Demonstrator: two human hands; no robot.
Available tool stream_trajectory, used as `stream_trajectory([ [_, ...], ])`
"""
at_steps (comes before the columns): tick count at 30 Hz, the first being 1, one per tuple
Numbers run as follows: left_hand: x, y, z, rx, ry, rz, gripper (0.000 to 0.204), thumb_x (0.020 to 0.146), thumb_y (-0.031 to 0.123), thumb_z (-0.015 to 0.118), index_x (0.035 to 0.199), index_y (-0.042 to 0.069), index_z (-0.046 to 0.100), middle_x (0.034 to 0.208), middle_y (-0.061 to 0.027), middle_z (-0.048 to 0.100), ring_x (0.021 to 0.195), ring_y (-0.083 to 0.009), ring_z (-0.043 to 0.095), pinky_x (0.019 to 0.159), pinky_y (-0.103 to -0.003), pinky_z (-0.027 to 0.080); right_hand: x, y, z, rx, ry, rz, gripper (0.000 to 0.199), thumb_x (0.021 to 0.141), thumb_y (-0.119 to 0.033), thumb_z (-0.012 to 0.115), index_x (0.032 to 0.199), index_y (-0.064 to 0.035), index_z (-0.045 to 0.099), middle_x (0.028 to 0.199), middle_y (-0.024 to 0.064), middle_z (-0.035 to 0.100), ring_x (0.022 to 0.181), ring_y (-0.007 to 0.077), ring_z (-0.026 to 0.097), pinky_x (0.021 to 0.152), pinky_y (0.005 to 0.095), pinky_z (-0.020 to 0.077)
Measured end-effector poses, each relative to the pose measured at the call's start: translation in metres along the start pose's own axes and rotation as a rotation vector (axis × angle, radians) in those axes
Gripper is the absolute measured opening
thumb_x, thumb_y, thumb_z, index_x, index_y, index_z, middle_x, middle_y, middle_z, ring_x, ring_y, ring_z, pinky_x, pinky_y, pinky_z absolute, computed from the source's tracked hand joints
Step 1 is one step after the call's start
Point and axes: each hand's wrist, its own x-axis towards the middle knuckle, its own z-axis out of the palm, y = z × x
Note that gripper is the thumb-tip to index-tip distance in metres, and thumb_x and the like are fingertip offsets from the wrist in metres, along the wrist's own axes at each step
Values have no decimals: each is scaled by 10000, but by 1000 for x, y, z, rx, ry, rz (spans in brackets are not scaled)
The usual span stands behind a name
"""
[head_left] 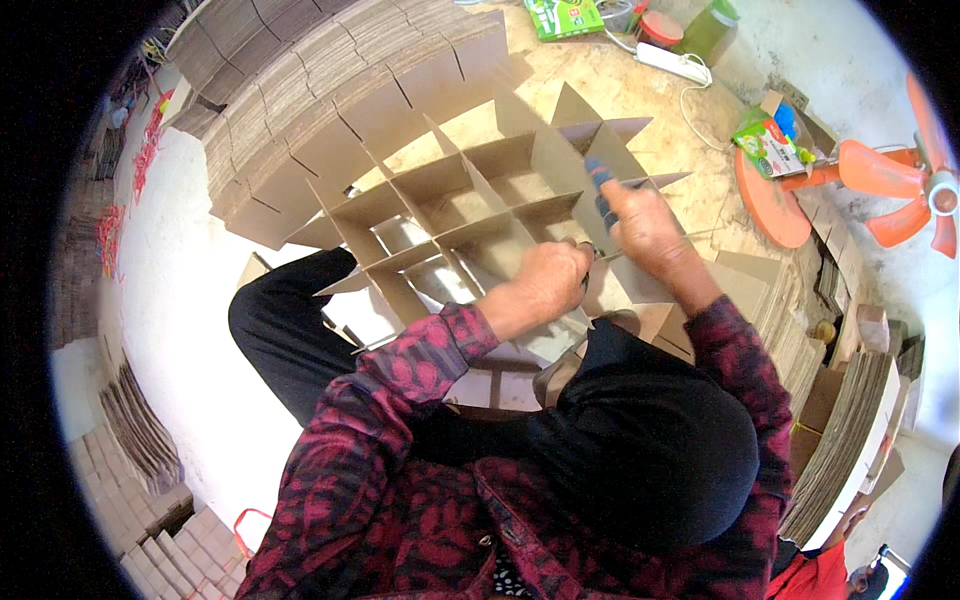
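Observation:
A brown cardboard divider grid (440,208), made of upright slotted strips crossing one another, stands over my lap and the edge of the wooden board. My left hand (545,283) is closed at the grid's near right part, its fingertips mostly hidden behind the knuckles. Just to its right and farther away, my right hand (645,222) is closed on the strips at the grid's right side. Blue and dark wraps cover some of its fingers, which look slightly blurred. Several strip ends stick up past the crossings on the far side.
Stacked slotted cardboard strips (310,120) stand at far left. On the wooden board (600,85) are a white power strip (672,62) and a lidded jar (712,28). An orange fan (890,180) stands at right, above more stacked cardboard (845,450). Another person's red sleeve (815,575) shows lower right.

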Motion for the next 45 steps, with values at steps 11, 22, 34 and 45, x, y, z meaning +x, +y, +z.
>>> stream_trajectory([
  [11, -113, -25, -70, -104, -198, 359, 492, 544, 22, 684, 1023, -30, 584, 1454, -278, 204, 1363, -484, 169, 1087, -532, 245, 1, -10, -6, -112, 348, 12, 223, 690, -54, 581, 912, -40, 565, 830, 171, 599, 807, 370, 601, 702, 470, 484],
  [22, -96, -95, -39, 506, 53, 191, 789, 639, 69, 693, 1361, 31, 378, 1484, -262, 193, 1367, -493, 173, 1045, -652, 213, -36, -63, 59, 16, -185, -368, 343, 782, -60, 547, 1117, 12, 546, 846, 181, 566, 871, 289, 608, 648, 374, 518],
  [34, -113, -110, -138, 98, 382, -8, 180, 794, 1, 629, 973, 11, 607, 831, -171, 642, 767, -261, 635, 653, -378, 493, -318, -34, 51, -532, 226, 872, 604, 672, -56, 668, 1258, -60, 523, 1438, 226, 324, 1367, 382, 275, 1054, 628, 212],
  [45, -384, -262, -214, 450, 1145, -700, 434, 856, 70, 634, 1264, 22, 494, 1070, -163, 652, 962, -248, 635, 838, -342, 489, -352, 12, 57, -313, 529, 848, 575, 768, -66, 634, 1316, -38, 463, 1314, 221, 450, 1210, 330, 446, 973, 474, 372],
])
